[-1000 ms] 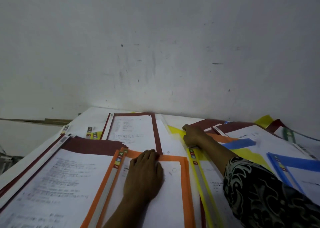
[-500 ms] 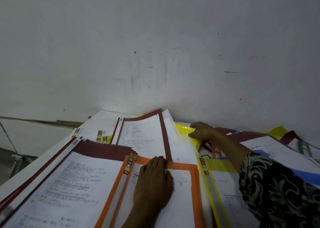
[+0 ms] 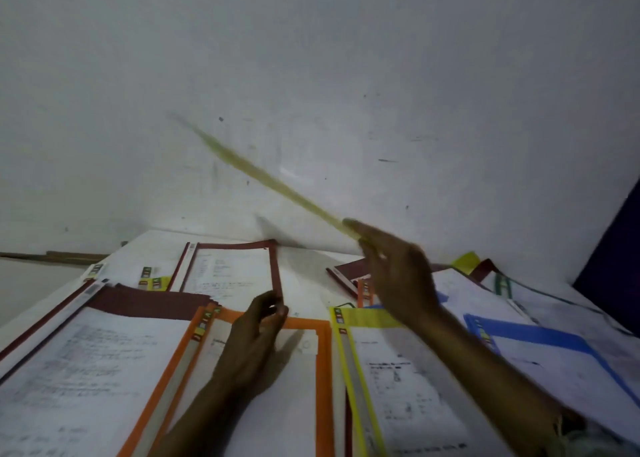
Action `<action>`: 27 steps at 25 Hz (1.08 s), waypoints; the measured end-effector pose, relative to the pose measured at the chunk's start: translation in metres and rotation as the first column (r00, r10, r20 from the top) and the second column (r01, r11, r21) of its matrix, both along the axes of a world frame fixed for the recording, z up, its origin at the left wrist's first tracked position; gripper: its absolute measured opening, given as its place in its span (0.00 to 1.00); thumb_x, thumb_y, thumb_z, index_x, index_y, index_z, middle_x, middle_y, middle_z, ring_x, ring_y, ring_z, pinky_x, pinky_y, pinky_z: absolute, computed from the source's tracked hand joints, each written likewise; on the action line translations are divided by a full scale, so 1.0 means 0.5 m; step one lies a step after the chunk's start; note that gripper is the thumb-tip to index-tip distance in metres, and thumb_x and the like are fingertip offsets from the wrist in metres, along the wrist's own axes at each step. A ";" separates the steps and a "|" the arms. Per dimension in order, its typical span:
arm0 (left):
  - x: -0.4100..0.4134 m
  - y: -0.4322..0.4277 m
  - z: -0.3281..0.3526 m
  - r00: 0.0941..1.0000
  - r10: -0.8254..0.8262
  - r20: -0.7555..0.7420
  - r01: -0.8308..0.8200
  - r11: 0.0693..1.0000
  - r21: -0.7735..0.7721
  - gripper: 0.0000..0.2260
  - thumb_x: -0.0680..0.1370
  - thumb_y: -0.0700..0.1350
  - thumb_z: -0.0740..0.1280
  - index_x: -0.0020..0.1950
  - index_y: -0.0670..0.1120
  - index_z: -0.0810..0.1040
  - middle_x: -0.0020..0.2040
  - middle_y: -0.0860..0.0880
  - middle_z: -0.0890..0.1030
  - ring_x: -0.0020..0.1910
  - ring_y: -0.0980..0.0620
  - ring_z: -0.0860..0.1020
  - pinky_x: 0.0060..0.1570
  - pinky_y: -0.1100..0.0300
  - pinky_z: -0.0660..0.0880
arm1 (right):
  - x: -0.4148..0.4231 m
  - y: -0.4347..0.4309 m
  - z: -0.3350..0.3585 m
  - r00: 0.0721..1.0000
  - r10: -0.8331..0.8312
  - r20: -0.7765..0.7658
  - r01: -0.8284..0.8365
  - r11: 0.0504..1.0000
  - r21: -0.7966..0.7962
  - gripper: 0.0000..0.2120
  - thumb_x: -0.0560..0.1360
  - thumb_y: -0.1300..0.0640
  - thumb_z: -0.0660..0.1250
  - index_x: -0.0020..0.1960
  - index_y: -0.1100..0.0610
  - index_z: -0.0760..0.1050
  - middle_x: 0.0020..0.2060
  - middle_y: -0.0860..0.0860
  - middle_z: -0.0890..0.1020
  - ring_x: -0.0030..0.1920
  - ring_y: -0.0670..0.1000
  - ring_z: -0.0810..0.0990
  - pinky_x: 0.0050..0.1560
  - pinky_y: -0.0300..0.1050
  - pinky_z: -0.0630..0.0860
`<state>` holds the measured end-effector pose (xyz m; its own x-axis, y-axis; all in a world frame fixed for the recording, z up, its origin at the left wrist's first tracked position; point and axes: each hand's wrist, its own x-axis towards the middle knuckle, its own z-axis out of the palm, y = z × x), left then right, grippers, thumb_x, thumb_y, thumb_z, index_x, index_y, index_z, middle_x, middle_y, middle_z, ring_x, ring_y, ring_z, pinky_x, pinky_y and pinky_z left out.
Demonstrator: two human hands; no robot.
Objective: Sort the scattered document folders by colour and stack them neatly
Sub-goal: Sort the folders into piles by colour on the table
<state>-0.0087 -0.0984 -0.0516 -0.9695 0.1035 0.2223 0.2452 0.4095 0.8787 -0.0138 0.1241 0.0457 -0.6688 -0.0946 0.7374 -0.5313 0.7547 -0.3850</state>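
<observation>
Folder, yellow, blurred, slants up-left from the pinching right hand.

Blurred yellow folder, apparently edge-on, tilts aloft above scattered folders.

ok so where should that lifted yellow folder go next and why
Probably bring the lifted yellow folder down onto the flat yellow folder beside the orange folder: the right hand grips it in mid-air, and that one matches its colour.
</observation>
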 end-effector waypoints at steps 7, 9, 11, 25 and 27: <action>0.037 0.086 0.058 0.968 0.105 0.226 -0.211 0.829 0.519 0.09 0.79 0.35 0.64 0.41 0.42 0.80 0.39 0.39 0.80 0.38 0.45 0.79 0.32 0.61 0.75 | 0.122 -0.062 -0.133 0.856 0.103 0.507 -0.258 0.934 0.247 0.26 0.80 0.45 0.59 0.77 0.42 0.59 0.77 0.40 0.59 0.76 0.41 0.53 0.73 0.38 0.52; 0.035 0.089 0.067 0.976 0.107 0.191 -0.201 0.784 0.588 0.04 0.78 0.33 0.64 0.48 0.39 0.78 0.41 0.39 0.80 0.42 0.39 0.79 0.32 0.57 0.77 | 0.127 -0.016 -0.117 0.842 0.135 0.522 -0.193 0.980 0.058 0.22 0.80 0.46 0.62 0.73 0.45 0.68 0.75 0.41 0.64 0.74 0.40 0.58 0.72 0.35 0.55; 0.040 0.093 0.086 0.991 -0.056 0.119 -0.041 0.725 0.687 0.15 0.75 0.33 0.68 0.61 0.40 0.76 0.51 0.40 0.83 0.50 0.38 0.82 0.44 0.50 0.79 | 0.125 0.048 -0.102 0.821 0.151 0.551 -0.039 0.977 -0.208 0.17 0.80 0.49 0.64 0.68 0.48 0.72 0.70 0.44 0.71 0.72 0.44 0.66 0.67 0.34 0.63; 0.129 0.172 0.115 0.779 -0.278 0.562 0.455 0.868 -0.201 0.28 0.74 0.56 0.72 0.71 0.47 0.69 0.62 0.48 0.80 0.54 0.50 0.82 0.48 0.56 0.82 | 0.258 0.359 -0.104 0.644 0.418 0.641 0.223 0.698 -0.680 0.17 0.76 0.66 0.68 0.63 0.56 0.77 0.55 0.52 0.84 0.53 0.53 0.84 0.52 0.47 0.81; 0.118 0.177 0.081 0.857 -0.096 0.506 0.335 0.851 -0.405 0.31 0.75 0.58 0.69 0.73 0.44 0.66 0.64 0.46 0.77 0.52 0.51 0.80 0.44 0.59 0.80 | 0.272 0.377 -0.127 0.597 0.244 0.764 0.222 0.865 -0.450 0.13 0.75 0.64 0.70 0.59 0.53 0.80 0.52 0.47 0.85 0.49 0.47 0.85 0.49 0.40 0.80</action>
<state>0.0504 -0.0101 -0.0110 -0.8834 0.2960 -0.3633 0.0028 0.7786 0.6275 0.1221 0.3125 -0.0178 -0.9887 0.0783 -0.1280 0.1476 0.3544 -0.9234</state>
